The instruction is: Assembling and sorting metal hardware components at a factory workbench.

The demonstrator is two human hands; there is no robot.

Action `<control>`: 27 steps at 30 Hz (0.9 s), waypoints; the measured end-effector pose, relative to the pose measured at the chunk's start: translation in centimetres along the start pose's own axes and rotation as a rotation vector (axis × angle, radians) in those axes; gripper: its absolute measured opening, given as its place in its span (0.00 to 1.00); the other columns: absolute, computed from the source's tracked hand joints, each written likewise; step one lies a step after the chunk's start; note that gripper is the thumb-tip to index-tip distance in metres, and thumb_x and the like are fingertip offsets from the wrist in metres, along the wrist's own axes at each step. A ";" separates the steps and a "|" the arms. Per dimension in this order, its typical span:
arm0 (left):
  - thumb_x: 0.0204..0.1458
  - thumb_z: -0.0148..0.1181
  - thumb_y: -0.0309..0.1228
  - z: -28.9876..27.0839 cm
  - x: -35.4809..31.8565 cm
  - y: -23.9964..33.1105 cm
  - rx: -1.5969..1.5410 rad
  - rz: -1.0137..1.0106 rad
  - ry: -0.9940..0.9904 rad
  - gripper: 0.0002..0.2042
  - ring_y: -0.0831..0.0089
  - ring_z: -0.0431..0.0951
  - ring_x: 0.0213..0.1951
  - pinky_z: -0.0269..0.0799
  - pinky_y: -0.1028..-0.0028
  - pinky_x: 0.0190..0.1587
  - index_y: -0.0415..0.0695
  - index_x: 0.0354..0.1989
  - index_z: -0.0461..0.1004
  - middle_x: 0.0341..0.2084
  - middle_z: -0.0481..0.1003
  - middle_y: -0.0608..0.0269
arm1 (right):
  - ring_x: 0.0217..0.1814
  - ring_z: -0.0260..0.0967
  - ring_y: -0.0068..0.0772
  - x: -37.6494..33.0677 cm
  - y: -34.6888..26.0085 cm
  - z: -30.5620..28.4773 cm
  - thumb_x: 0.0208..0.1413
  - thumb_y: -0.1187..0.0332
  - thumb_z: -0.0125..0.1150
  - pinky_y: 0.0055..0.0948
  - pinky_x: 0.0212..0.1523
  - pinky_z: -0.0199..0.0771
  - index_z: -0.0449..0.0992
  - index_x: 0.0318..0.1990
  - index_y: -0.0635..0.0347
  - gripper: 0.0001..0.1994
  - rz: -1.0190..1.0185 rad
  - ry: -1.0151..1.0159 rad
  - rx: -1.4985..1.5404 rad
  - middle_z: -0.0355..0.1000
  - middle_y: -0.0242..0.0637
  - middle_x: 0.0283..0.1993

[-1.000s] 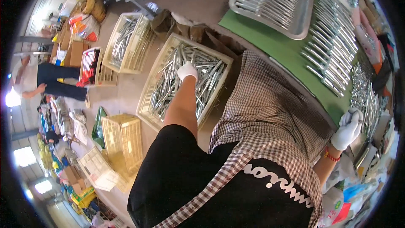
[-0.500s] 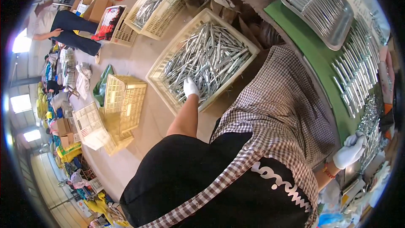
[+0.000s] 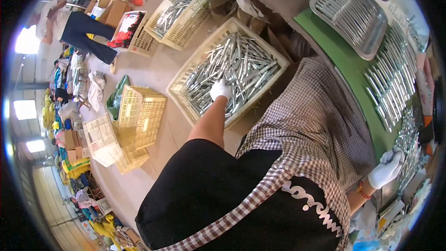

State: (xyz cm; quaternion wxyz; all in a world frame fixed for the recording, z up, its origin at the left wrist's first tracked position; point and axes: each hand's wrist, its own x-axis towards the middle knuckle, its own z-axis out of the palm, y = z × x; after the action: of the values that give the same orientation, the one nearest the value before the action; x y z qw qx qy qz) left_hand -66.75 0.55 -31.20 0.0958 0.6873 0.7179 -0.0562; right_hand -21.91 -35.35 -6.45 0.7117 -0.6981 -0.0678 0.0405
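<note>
My left hand (image 3: pixel 219 90), in a white glove, reaches into a cream plastic crate (image 3: pixel 179 95) heaped with slim silver metal rods (image 3: pixel 246 67). It touches the heap, and its fingertips are lost among the rods, so their grip is unclear. My right hand (image 3: pixel 387 169), also gloved in white, is at the green-topped table on the right, its fingers curled. Whatever it may hold is too small to make out. Beside it lies a pile of small shiny metal parts (image 3: pixel 408 132). Farther up the table, similar rods (image 3: pixel 392 76) lie in staggered rows.
A metal tray (image 3: pixel 350 16) of rods stands on the table's far end. Beyond my crate are another crate of rods (image 3: pixel 179 14) and a crate with red items (image 3: pixel 130 30). Several cream crates (image 3: pixel 141 116) stand on the floor at left. Another person (image 3: pixel 88 32) stands at upper left.
My left hand has moved inward and slightly farther over the rod heap. The view has shifted a little. My right hand stays almost in place beside the small parts.
</note>
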 end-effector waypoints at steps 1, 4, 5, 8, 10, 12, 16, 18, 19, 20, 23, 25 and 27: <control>0.48 0.56 0.42 -0.2 0.1 2.4 0.066 -0.006 -0.085 0.16 0.56 0.76 0.47 0.72 0.60 0.48 0.50 0.43 0.75 0.43 0.75 0.53 | 0.22 0.46 0.16 -0.1 -0.1 -0.5 0.63 0.67 0.45 0.20 0.23 0.45 0.71 0.36 0.64 0.11 -0.009 0.056 -0.006 0.49 0.24 0.20; 0.49 0.57 0.42 -0.1 0.6 2.2 0.134 0.038 -0.109 0.15 0.56 0.76 0.47 0.72 0.60 0.48 0.48 0.42 0.74 0.42 0.75 0.52 | 0.22 0.46 0.17 -0.1 0.0 -1.0 0.63 0.67 0.44 0.20 0.23 0.46 0.70 0.36 0.65 0.11 -0.027 -0.011 0.037 0.50 0.25 0.21; 0.51 0.55 0.44 -0.1 0.2 2.3 0.138 0.048 -0.105 0.15 0.56 0.77 0.45 0.72 0.60 0.48 0.48 0.41 0.74 0.41 0.75 0.52 | 0.22 0.46 0.16 -0.3 -0.2 -0.9 0.64 0.68 0.44 0.20 0.23 0.46 0.70 0.35 0.65 0.11 -0.021 0.013 0.013 0.50 0.25 0.21; 0.55 0.52 0.46 0.4 -0.5 1.7 -0.118 -0.120 0.072 0.16 0.53 0.77 0.42 0.71 0.56 0.47 0.48 0.40 0.74 0.37 0.76 0.49 | 0.22 0.46 0.17 -0.2 -0.3 -0.8 0.63 0.68 0.44 0.20 0.23 0.46 0.70 0.35 0.66 0.11 -0.032 0.021 -0.013 0.50 0.25 0.21; 0.55 0.52 0.45 1.2 -0.1 -1.1 -0.269 -0.301 0.361 0.15 0.51 0.78 0.41 0.72 0.56 0.45 0.45 0.36 0.74 0.37 0.76 0.47 | 0.22 0.46 0.17 -0.3 -0.2 -0.9 0.63 0.68 0.44 0.20 0.23 0.46 0.70 0.35 0.65 0.11 -0.038 -0.012 -0.025 0.50 0.25 0.21; 0.56 0.51 0.47 1.2 1.1 -4.0 -0.523 -0.576 0.579 0.19 0.49 0.78 0.39 0.73 0.55 0.44 0.41 0.35 0.74 0.34 0.77 0.46 | 0.22 0.47 0.17 -0.2 -0.5 -0.5 0.63 0.67 0.44 0.20 0.23 0.45 0.70 0.34 0.65 0.11 -0.023 0.002 0.022 0.50 0.24 0.21; 0.58 0.48 0.51 2.2 2.3 -9.1 -0.538 -0.798 0.073 0.28 0.50 0.77 0.46 0.73 0.59 0.46 0.35 0.50 0.73 0.44 0.77 0.44 | 0.21 0.46 0.16 0.0 -0.5 0.0 0.62 0.68 0.44 0.19 0.22 0.45 0.71 0.33 0.65 0.11 -0.012 0.014 0.012 0.50 0.24 0.20; 0.56 0.51 0.49 2.9 2.0 -7.3 -0.469 -0.743 0.043 0.25 0.50 0.76 0.49 0.71 0.59 0.50 0.37 0.49 0.73 0.47 0.75 0.45 | 0.21 0.46 0.16 0.3 -0.3 -0.4 0.63 0.68 0.44 0.19 0.22 0.45 0.72 0.33 0.65 0.11 -0.017 0.004 0.015 0.50 0.24 0.20; 0.55 0.52 0.48 3.1 1.7 -6.3 -0.433 -0.718 0.033 0.24 0.49 0.75 0.50 0.70 0.59 0.51 0.38 0.49 0.73 0.48 0.75 0.45 | 0.21 0.46 0.15 0.3 0.0 -0.5 0.63 0.68 0.44 0.19 0.22 0.45 0.72 0.33 0.65 0.11 -0.020 -0.013 0.022 0.50 0.24 0.20; 0.53 0.54 0.48 3.1 0.1 -2.6 -0.424 -0.505 0.078 0.25 0.48 0.75 0.49 0.69 0.57 0.52 0.38 0.48 0.72 0.48 0.74 0.42 | 0.21 0.46 0.15 0.0 -0.1 -0.6 0.63 0.68 0.44 0.19 0.22 0.45 0.72 0.33 0.65 0.11 -0.034 0.004 -0.003 0.50 0.24 0.20; 0.48 0.57 0.49 1.9 -1.6 2.2 -0.505 -0.373 0.017 0.30 0.44 0.72 0.51 0.67 0.57 0.54 0.35 0.51 0.68 0.48 0.72 0.35 | 0.21 0.46 0.15 -0.3 -0.6 0.1 0.63 0.68 0.44 0.19 0.22 0.46 0.72 0.34 0.65 0.12 -0.022 0.029 -0.039 0.50 0.23 0.21; 0.42 0.62 0.51 0.7 -3.2 6.9 -0.355 -0.397 -0.090 0.36 0.46 0.71 0.54 0.68 0.57 0.56 0.38 0.56 0.64 0.53 0.66 0.36 | 0.22 0.46 0.15 -0.3 -0.4 -0.4 0.64 0.68 0.44 0.19 0.22 0.46 0.72 0.34 0.65 0.12 -0.041 0.021 -0.022 0.51 0.23 0.21; 0.41 0.63 0.48 -0.9 -3.7 7.6 -0.299 -0.453 -0.125 0.37 0.47 0.72 0.53 0.68 0.56 0.56 0.39 0.58 0.61 0.54 0.65 0.38 | 0.22 0.46 0.15 -0.3 -0.1 -0.2 0.63 0.68 0.44 0.19 0.22 0.46 0.72 0.34 0.65 0.12 -0.032 0.004 0.000 0.51 0.23 0.21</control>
State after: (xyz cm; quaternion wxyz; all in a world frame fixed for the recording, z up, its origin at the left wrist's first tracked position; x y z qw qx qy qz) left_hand -59.05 -2.45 -29.11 0.2254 0.4826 0.8462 -0.0118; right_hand -22.19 -35.62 -6.33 0.7123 -0.6971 -0.0775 0.0275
